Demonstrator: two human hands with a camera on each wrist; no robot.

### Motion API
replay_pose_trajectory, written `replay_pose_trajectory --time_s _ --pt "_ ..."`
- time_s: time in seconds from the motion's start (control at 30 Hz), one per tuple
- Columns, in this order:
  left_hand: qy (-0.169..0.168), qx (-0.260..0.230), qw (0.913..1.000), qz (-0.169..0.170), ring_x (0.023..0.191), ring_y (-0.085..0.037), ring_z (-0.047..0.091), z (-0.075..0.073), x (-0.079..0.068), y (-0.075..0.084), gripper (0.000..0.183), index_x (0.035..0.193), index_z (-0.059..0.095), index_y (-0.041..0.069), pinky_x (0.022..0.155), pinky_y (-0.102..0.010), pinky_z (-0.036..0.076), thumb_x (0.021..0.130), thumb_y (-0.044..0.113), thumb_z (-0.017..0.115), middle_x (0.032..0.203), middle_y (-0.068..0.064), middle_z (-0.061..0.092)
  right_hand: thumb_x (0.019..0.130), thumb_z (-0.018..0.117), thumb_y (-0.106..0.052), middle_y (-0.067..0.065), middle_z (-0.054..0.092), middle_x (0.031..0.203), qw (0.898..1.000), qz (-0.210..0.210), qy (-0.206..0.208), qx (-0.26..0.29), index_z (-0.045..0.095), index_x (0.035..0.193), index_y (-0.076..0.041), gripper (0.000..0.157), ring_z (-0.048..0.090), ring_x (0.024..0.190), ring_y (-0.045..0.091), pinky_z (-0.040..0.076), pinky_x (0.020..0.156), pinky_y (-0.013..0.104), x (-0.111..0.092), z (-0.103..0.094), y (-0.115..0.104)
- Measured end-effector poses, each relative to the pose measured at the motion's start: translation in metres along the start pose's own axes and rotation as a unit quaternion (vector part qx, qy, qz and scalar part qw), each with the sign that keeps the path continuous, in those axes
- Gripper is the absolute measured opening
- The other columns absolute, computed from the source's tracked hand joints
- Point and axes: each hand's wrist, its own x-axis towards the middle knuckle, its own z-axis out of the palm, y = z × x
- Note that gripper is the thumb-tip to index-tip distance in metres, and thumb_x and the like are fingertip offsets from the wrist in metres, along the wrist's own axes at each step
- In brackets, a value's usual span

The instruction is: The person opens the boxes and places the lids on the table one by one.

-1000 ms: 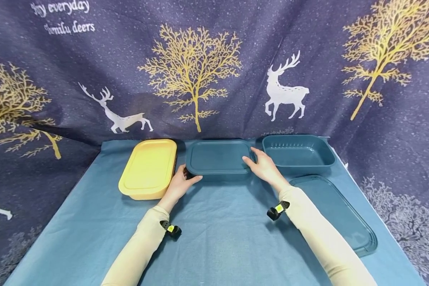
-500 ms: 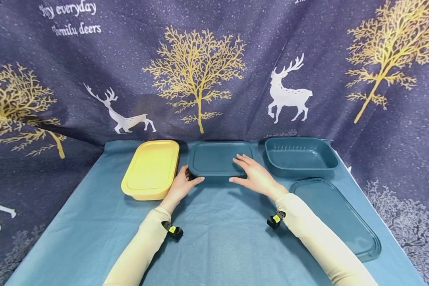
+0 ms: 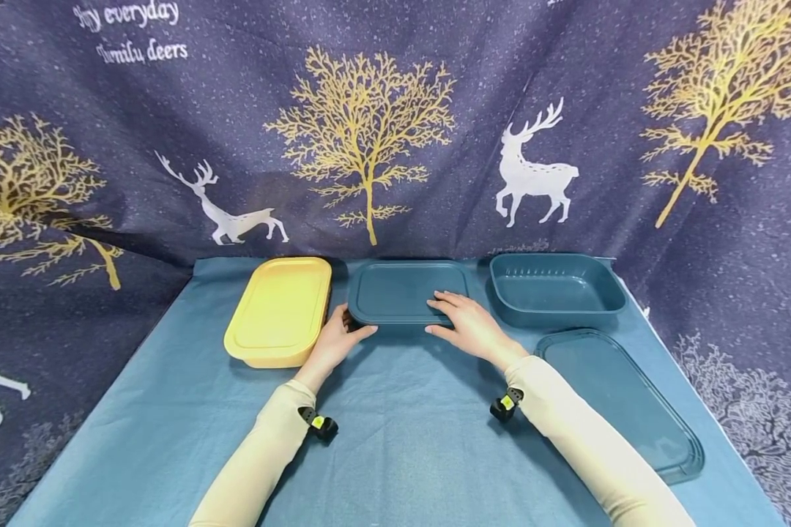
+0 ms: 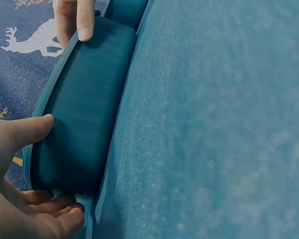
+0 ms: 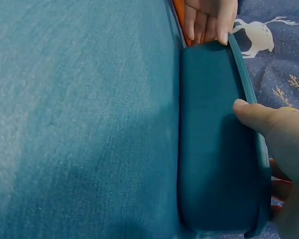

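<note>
A dark teal lidded food container (image 3: 395,291) sits at the back centre of the table. At its left end, my left hand (image 3: 329,342) grips the corner, thumb against the front wall and fingers curled around the short end. My right hand (image 3: 473,328) holds the front edge near the right end, with fingers over the lid and thumb on the front wall. In the left wrist view the container's front wall (image 4: 84,109) fills the space between both hands. The right wrist view has the right thumb (image 5: 254,115) just below the lid's rim.
A yellow lidded container (image 3: 278,311) stands close to the left. An uncovered teal container (image 3: 556,318) is at the back right, and a loose teal lid (image 3: 622,406) lies in front of it, partly under the right forearm. Behind hangs a patterned dark blue cloth (image 3: 402,29).
My right hand has moved from the container's right end to its front edge, fingers now over the lid. The left hand has kept its hold. The view has shifted slightly.
</note>
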Motion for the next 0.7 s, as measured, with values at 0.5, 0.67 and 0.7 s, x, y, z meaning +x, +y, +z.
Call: replay_pose_trajectory --time_s 0.5,0.67,0.7 --pt "-0.002 0.002 1.0 0.002 0.142 -0.035 0.038 -0.0009 -0.0007 0.0015 0.086 0.156 0.026 0.004 0.117 -0.051 0.029 0.092 0.032 0.075 0.151 -0.02 0.041 0.097 0.067 -0.045 0.014 0.049 0.151 1.0 0.001 0.002 -0.002 0.06 0.142 -0.01 0.057 0.046 0.138 0.032 0.039 0.111 0.052 0.0023 -0.0026 0.0002" --pt "-0.006 -0.002 1.0 0.006 0.141 -0.035 0.038 -0.0009 -0.0007 0.0007 0.086 0.156 0.025 0.004 0.117 -0.053 0.03 0.092 0.033 0.075 0.151 -0.02 0.041 0.097 0.065 -0.047 0.014 0.049 0.151 1.0 0.001 0.0 -0.006 0.059 0.143 -0.011 0.058 0.046 0.138 0.032 0.039 0.111 0.052 0.0015 -0.0027 0.0007" --pt "-0.006 -0.003 0.9999 0.008 0.141 -0.035 0.038 -0.0012 -0.0006 0.0005 0.086 0.156 0.025 0.003 0.116 -0.053 0.03 0.092 0.033 0.075 0.151 -0.02 0.041 0.097 0.065 -0.047 0.014 0.049 0.151 1.0 0.002 -0.001 -0.007 0.059 0.143 -0.011 0.058 0.046 0.138 0.032 0.039 0.111 0.052 0.0014 -0.0033 0.0004"
